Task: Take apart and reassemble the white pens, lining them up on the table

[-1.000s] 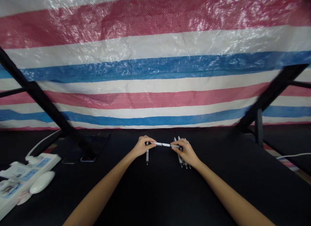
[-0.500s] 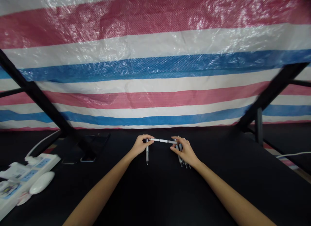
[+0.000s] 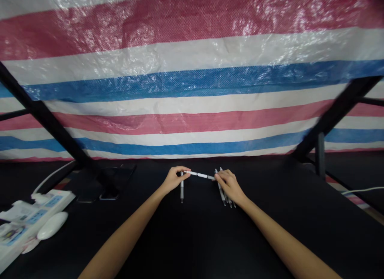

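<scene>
Right hand (image 3: pixel 231 185) closer on white pen (image 3: pixel 202 175)

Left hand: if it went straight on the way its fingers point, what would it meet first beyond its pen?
Probably the right hand, at the far end of the pen; depth is unclear.

Both hands (image 3: pixel 174 179) (image 3: pixel 228 184) pinch (fingertips only), forearms angled inward.
</scene>
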The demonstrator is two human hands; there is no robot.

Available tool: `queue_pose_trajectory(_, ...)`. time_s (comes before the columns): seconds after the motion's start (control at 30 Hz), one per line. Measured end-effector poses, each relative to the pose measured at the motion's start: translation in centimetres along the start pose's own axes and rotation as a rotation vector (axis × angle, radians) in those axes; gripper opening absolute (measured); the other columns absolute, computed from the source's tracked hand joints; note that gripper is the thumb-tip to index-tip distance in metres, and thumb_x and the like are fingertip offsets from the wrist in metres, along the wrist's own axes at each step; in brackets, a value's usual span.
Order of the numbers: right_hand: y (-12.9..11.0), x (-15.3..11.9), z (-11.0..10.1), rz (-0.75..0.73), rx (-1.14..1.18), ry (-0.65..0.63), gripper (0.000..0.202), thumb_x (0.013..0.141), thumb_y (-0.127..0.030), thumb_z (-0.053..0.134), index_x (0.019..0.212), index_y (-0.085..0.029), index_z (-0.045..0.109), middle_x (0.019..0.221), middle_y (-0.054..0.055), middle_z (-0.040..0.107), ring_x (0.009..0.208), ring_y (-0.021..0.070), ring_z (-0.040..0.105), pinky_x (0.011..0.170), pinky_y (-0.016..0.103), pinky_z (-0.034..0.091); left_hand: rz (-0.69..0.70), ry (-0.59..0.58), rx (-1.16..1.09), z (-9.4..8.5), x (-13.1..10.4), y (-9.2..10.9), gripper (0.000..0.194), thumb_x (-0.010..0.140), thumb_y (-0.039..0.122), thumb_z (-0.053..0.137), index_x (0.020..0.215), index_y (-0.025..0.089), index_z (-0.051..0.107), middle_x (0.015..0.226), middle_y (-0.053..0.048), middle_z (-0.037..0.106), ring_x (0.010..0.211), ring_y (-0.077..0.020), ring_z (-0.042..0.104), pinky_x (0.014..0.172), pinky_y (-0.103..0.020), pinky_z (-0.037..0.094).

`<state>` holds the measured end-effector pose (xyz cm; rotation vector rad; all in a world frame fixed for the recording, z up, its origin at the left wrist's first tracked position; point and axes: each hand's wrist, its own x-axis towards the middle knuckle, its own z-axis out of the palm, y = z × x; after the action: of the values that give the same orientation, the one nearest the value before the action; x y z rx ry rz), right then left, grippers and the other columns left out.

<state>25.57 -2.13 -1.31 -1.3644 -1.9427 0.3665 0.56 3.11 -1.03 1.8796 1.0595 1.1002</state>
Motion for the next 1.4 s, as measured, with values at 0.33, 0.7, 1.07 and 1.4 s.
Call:
queue_pose_trajectory(0.33,-0.19,-0.08,-0.08,-0.043,-0.015,0.014,0.019,0.086,-0.041,0.050,0.087,-0.024,0.060,0.094,0.005,0.062,0.091,0.0235,0.052,0.083,0.039,0.038,-0.023,0.004,-0.019,-0.09,-0.03,0.16,0.017,0.071,0.027,0.068,0.085,0.017,0.072,0.086,-0.007,0.073,0.082,-0.0206,0.065,0.076,-0.031,0.047)
queue_pose_trajectory(0.7,-0.36,-0.17,-0.13,-0.004,-0.056,0.021,0.025,0.085,-0.046,0.050,0.095,-0.025,0.060,0.096,0.005,0.063,0.096,0.0253,0.050,0.086,0.041,0.037,-0.023,0.015,-0.016,0.00,0.01,0.11,0.019,0.071,0.028,0.067,0.085,0.016,0.072,0.083,-0.007,0.073,0.077,-0.0194,0.064,0.073,-0.029,0.047)
queue_pose_trajectory(1.07,-0.55,-0.19,-0.15,-0.003,-0.074,-0.002,0.025,0.087,-0.046,0.046,0.096,-0.025,0.057,0.097,0.004,0.062,0.096,0.0246,0.050,0.085,0.040,0.037,-0.026,0.013,-0.031,-0.04,-0.04,0.15,0.019,0.071,0.027,0.067,0.085,0.015,0.072,0.083,-0.007,0.072,0.077,-0.0197,0.064,0.073,-0.029,0.046)
queue_pose_trajectory(1.4,-0.60,-0.21,0.01,0.007,-0.118,-0.064,0.037,0.093,-0.043,0.033,0.077,-0.025,0.061,0.100,0.003,0.062,0.099,0.0237,0.049,0.085,0.041,0.036,-0.009,0.004,-0.029,-0.05,0.00,-0.19,0.017,0.072,0.027,0.068,0.084,0.016,0.072,0.083,-0.007,0.072,0.078,-0.0194,0.064,0.073,-0.028,0.045)
